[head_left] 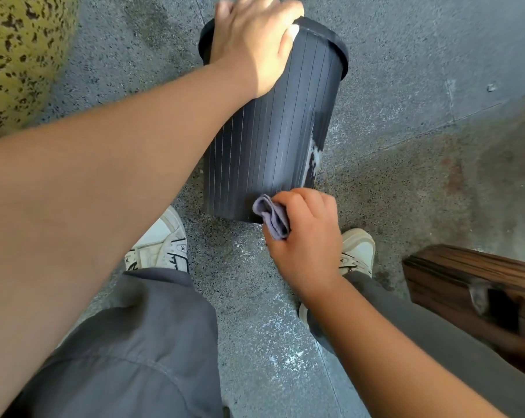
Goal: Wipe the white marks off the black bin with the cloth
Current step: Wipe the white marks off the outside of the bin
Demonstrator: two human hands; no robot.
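1. Head view, and the black bin (273,137) is seen tipped over on the grey floor (406,55), its rim end pointing away and its base end lying near the two white shoes (161,245).
2. The rim end is steadied by the left hand (252,46), which is laid over the bin wall; its fingers run over the far edge, so how tightly they curl cannot be told.
3. The grey cloth (271,217) is bunched and pinched in the curled fingers of the right hand (303,233), and it is pressed to the bin wall right at the base edge.
4. The white marks (314,156) are seen further round, on the right flank of the bin, apart from where the cloth touches.
5. Risk: those marks could be missed altogether if the cloth is kept at the base edge and not carried round to the flank.
6. Risk: the round bin could be rolled on the floor by a sideways rub if the left hand's hold is loosened.
7. Risk: white residue could simply be smeared along the ribs, since only a small wad of cloth is presented.
8. The count: one bin, one cloth, two hands, two shoes, one main white patch with fainter streaks above it, one wooden box (481,285) at the right edge.
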